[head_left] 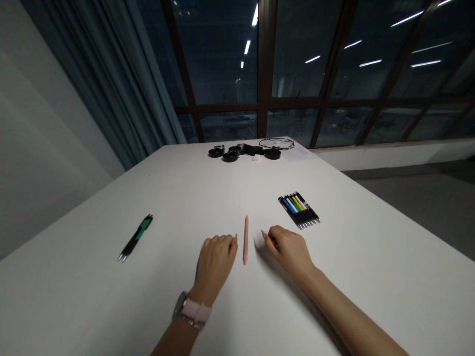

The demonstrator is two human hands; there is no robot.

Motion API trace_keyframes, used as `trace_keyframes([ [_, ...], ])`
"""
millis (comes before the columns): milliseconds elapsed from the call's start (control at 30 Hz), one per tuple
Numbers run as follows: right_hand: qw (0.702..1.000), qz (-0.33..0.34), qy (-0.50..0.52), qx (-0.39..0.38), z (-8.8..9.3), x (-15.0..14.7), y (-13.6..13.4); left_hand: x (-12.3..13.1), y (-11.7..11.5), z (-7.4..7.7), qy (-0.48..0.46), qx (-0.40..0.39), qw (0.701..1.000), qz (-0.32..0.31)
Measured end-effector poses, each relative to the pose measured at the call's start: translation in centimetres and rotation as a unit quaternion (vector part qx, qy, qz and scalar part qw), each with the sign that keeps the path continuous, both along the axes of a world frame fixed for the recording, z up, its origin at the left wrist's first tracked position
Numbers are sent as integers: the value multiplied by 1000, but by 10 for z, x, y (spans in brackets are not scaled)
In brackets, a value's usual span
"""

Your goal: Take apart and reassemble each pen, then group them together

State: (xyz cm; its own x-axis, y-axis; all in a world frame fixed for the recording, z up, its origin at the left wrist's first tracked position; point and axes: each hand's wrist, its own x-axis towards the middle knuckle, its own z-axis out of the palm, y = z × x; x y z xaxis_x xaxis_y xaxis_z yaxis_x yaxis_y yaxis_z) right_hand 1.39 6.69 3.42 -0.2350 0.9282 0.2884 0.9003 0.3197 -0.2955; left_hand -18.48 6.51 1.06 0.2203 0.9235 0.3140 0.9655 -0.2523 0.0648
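A slim pink pen (245, 240) lies lengthwise on the white table between my two hands, touching neither. My left hand (218, 252) rests just left of it, fingers curled into a loose fist with the thumb tip near the pen; a watch with a pink strap is on that wrist. On the pen's other side is my right hand (287, 245), also closed in a loose fist, its thumb pointing toward the pen. Nothing shows in either fist. Two black pens (135, 237), with some green on them, lie side by side at the left.
Beyond my right hand lies a row of several black pens (299, 210) with blue, white, green and yellow parts. Black round objects (230, 156) and a coiled black cable (276, 143) sit at the far end of the white table (185, 188). A curtain and dark windows stand behind.
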Motion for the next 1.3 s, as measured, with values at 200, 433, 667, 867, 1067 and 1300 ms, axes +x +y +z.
trace_keyframes([
  [200,1000,5,-13,-11,-1,-6,-1,-17,4,1,-3,10,999,32],
  [433,1000,2,-14,-9,1,-4,-1,-4,4,-3,-4,5,1000,7],
  [667,1000,0,-22,-15,0,-8,-2,12,1,-3,-24,-29,999,-15],
  [867,1000,1,-24,-12,-1,-10,-3,14,1,-4,-32,-67,997,-37],
  [1067,999,0,27,-22,-1,-9,-4,16,2,-1,-251,-123,960,-21],
  [1300,892,82,386,-222,-12,-25,-8,19,7,-3,-609,-197,768,-15],
])
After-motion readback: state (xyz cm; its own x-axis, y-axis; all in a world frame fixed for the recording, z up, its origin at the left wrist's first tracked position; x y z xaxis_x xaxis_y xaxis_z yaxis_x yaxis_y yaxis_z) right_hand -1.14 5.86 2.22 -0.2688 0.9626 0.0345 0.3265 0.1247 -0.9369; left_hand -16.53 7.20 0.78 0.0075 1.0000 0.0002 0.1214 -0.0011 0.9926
